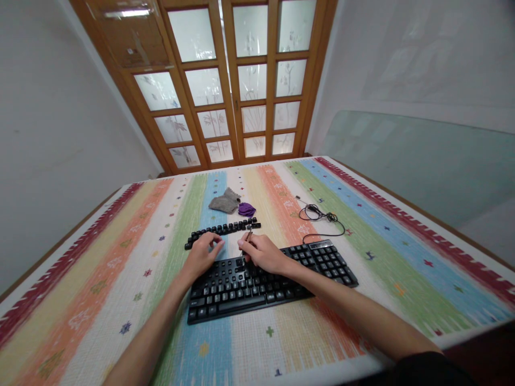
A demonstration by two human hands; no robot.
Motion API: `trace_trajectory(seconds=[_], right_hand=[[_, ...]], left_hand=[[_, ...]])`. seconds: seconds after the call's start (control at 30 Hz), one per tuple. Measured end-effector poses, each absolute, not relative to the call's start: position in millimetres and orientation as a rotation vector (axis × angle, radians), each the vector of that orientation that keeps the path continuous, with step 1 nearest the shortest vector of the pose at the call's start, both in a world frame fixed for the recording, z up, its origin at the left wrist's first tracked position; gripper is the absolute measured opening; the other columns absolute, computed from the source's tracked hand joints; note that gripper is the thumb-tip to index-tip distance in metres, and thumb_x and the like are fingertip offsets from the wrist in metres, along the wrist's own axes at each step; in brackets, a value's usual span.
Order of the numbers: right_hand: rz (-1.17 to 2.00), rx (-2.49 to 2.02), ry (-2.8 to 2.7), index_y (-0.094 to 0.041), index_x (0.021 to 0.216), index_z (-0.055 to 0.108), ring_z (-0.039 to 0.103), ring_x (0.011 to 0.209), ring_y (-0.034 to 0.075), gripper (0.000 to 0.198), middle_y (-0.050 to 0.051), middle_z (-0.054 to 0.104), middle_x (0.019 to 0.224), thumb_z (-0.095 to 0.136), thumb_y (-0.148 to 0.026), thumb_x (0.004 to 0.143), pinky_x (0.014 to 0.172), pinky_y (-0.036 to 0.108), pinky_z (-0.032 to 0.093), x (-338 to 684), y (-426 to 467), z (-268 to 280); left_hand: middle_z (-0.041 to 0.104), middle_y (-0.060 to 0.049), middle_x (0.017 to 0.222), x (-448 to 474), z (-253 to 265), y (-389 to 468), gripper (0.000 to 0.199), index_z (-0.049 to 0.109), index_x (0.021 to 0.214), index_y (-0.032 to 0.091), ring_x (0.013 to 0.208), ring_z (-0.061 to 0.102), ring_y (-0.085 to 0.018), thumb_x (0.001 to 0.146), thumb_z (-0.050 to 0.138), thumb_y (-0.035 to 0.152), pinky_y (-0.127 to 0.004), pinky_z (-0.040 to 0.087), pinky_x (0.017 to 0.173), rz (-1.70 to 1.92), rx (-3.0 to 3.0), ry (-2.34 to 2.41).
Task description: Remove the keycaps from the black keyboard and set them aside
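A black keyboard (241, 305) lies on the striped tablecloth, with some upper-left key positions stripped of their caps. My right hand (263, 253) is closed over the keyboard's upper middle, pinching a thin, pen-like tool (249, 236); its exact kind is too small to tell. At the keyboard's upper-left edge rests my left hand (206, 253), fingers loosely curled, thumb and forefinger apart, nothing visible between them. Just beyond both hands, loose black keycaps (219, 229) stand in rows on the cloth.
Behind the keycaps lie a grey cloth (223, 202) and a purple cloth bundle (247, 209). The keyboard's coiled black cable (322, 214) sits at the right. A striped tablecloth (132, 289) covers the table, and wooden glass-paned doors (235, 107) stand behind it.
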State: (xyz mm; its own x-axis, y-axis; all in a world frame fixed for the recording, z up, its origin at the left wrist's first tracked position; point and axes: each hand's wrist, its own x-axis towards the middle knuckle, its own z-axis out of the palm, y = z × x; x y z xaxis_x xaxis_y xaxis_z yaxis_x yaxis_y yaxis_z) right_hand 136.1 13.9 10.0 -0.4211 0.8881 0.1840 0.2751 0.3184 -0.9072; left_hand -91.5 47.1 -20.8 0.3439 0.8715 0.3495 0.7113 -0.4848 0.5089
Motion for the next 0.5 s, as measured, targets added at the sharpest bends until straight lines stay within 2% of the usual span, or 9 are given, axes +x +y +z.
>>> trace_trajectory(seconds=[0.07, 0.23, 0.33, 0.5], right_hand=[[1.109, -1.001, -1.844, -0.017, 0.079, 0.055, 0.051, 0.051, 0.01, 0.035, -0.002, 0.058, 0.062, 0.044, -0.042, 0.101, 0.054, 0.023, 0.038, 137.4, 14.1, 10.1], [1.143, -0.925, -1.774, -0.018, 0.082, 0.054, 0.049, 0.048, 0.008, 0.035, -0.002, 0.058, 0.066, 0.04, -0.043, 0.102, 0.051, 0.022, 0.039, 138.6, 13.2, 11.6], [1.165, -0.889, -1.744, -0.018, 0.083, 0.054, 0.048, 0.046, 0.008, 0.034, -0.003, 0.057, 0.066, 0.04, -0.043, 0.102, 0.051, 0.021, 0.039, 138.0, 12.3, 12.9], [1.192, -0.865, -1.749, -0.017, 0.084, 0.056, 0.048, 0.045, 0.007, 0.036, -0.003, 0.056, 0.068, 0.04, -0.045, 0.101, 0.048, 0.021, 0.039, 138.5, 11.9, 13.1]], left_hand=[[0.069, -0.005, 0.088, -86.7, -15.8, 38.8, 0.026, 0.066, 0.094, 0.018, 0.078, 0.064, -0.02, 0.092, 0.055, 0.042, -0.033, 0.052, 0.074, 0.814, 2.112, 1.286], [0.071, -0.008, 0.106, -75.7, -6.8, 22.0, 0.043, 0.06, 0.113, 0.017, 0.097, 0.066, -0.021, 0.083, 0.069, 0.047, -0.034, 0.053, 0.085, 0.763, 1.666, 0.973], [0.07, -0.007, 0.103, -71.5, -3.6, 18.7, 0.044, 0.063, 0.108, 0.017, 0.098, 0.065, -0.021, 0.076, 0.077, 0.043, -0.035, 0.051, 0.09, 0.782, 1.585, 0.924], [0.069, -0.005, 0.097, -70.2, -2.1, 19.9, 0.042, 0.066, 0.098, 0.016, 0.091, 0.064, -0.018, 0.067, 0.085, 0.037, -0.032, 0.05, 0.087, 0.788, 1.491, 0.882]])
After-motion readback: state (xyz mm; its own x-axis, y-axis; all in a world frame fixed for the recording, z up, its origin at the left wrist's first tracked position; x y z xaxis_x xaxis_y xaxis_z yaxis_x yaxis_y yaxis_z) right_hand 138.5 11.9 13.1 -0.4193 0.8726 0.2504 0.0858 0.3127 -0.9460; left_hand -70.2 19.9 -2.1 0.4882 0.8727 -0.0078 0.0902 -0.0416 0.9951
